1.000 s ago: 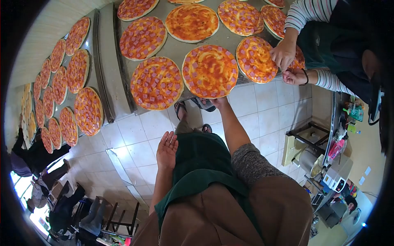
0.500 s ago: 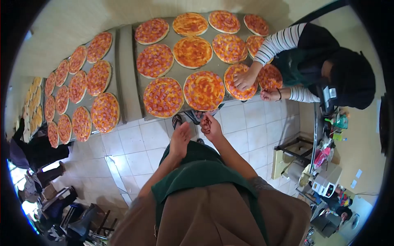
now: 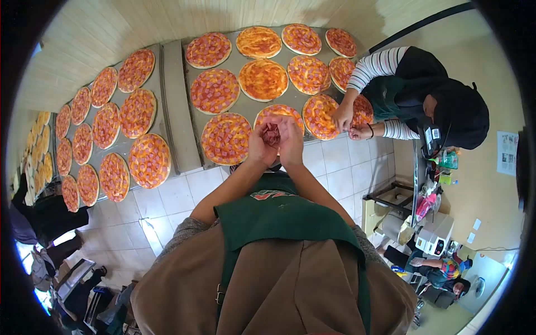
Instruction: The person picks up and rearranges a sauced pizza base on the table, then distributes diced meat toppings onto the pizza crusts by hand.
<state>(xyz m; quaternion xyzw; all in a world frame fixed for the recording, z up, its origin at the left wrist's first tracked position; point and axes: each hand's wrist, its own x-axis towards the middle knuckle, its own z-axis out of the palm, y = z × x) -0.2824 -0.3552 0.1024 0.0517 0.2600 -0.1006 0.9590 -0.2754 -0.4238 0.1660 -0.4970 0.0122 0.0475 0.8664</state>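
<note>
My left hand (image 3: 259, 148) and my right hand (image 3: 291, 146) are cupped together at the front edge of the table. A small heap of reddish diced ham (image 3: 271, 134) lies between the palms. Directly behind them is a pizza (image 3: 279, 111) with sauce and some toppings, partly hidden by my fingers. Left of my hands sits a pizza covered in ham cubes (image 3: 226, 138). Behind these, one pizza (image 3: 263, 80) shows mostly sauce and no ham cubes that I can make out.
Several topped pizzas fill the metal table (image 3: 187, 120) and the left table section, up to its raised divider. At the right, a co-worker in a striped sleeve (image 3: 379, 66) has both hands at another pizza (image 3: 320, 117). Tiled floor (image 3: 167, 195) shows below.
My hands have come together and risen over the table's front edge. The right fist has loosened, and the ham cubes now show between both palms. The co-worker's hands have moved closer together.
</note>
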